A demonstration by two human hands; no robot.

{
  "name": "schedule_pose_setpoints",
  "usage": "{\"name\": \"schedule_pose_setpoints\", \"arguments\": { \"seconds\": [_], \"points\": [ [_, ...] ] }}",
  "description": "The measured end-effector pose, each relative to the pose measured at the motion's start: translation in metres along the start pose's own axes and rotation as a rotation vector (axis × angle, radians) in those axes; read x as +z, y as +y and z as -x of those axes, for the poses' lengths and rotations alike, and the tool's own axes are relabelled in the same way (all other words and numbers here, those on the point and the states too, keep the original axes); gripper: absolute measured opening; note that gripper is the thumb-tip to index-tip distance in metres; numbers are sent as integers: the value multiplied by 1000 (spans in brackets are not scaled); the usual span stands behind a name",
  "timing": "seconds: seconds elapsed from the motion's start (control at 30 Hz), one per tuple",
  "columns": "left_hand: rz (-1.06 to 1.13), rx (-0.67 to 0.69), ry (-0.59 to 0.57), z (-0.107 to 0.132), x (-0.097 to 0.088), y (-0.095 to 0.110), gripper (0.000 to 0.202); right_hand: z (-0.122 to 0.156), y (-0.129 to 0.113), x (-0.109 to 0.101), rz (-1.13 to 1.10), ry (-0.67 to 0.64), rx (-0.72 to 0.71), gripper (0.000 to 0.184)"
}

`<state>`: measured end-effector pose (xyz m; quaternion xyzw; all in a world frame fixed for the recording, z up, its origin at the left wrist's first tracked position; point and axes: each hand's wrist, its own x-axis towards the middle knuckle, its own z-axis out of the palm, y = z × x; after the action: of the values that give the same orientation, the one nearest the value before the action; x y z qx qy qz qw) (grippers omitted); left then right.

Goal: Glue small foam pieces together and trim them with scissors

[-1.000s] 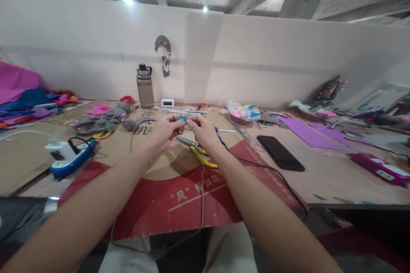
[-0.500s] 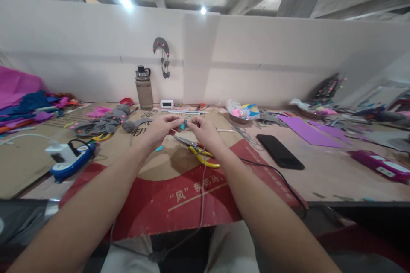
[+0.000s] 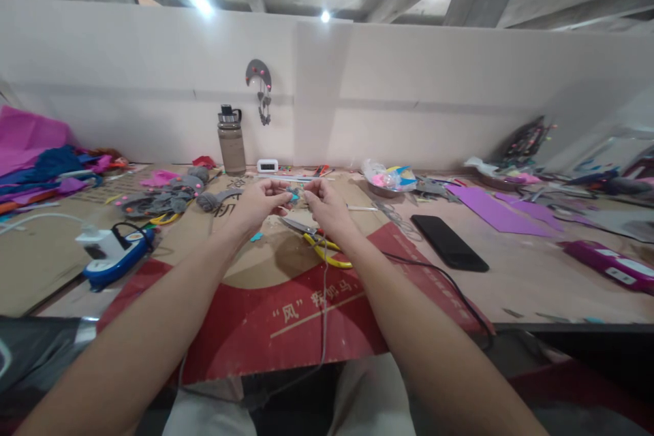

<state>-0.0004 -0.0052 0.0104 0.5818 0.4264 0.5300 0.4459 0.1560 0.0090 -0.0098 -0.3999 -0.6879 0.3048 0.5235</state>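
Note:
My left hand [image 3: 266,201] is closed in a pinch on a small teal piece [image 3: 295,196], with some grey material beside it. Just to the right, my right hand [image 3: 323,199] has its thumb and fingertips pressed together; whatever they hold is too small to make out. Both hands are raised over a cardboard sheet [image 3: 327,327] with a red printed front. Below them lie scissors [image 3: 327,255] with yellow handles, partly behind my right wrist. Another teal scrap [image 3: 256,237] rests under my left hand. A thin grey cord [image 3: 325,300] runs down over the sheet's front edge.
A black phone [image 3: 448,242] and purple sheets [image 3: 495,208] lie on the right. On the left are a blue power strip [image 3: 117,260] and grey felt pieces [image 3: 163,201]. A bottle [image 3: 231,143] and a small clock [image 3: 267,165] stand at the back. A bowl [image 3: 385,191] holds wrapped bits.
My hands have moved slightly apart. The right fingertips have come away from the teal piece, which stays at my left fingers.

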Motion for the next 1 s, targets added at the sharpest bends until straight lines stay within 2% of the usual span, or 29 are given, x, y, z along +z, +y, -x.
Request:
{"name": "schedule_pose_setpoints", "arguments": {
  "seconds": [0.13, 0.37, 0.5, 0.63, 0.7, 1.0],
  "points": [
    [-25, 5, -51, 2, 1, 2, 34, 1, -3, -1, 32, 11, -38, 12],
    [-82, 40, -88, 2, 1, 0, 25, 4, -7, -1, 177, 40, -88, 17],
    [-145, 63, -62, 2, 2, -1, 23, 6, -8, 1, 305, 58, -132, 18],
    [-259, 123, 11, 2, 2, 0, 20, 8, -10, 1, 406, 59, -162, 22],
    [-249, 108, 17, 2, 3, 0, 19, 8, -11, 1, 438, 55, -155, 23],
    [-48, 54, -92, 4, 8, -2, 20, 9, -10, 2, 456, 32, -140, 30]
  ]
}}
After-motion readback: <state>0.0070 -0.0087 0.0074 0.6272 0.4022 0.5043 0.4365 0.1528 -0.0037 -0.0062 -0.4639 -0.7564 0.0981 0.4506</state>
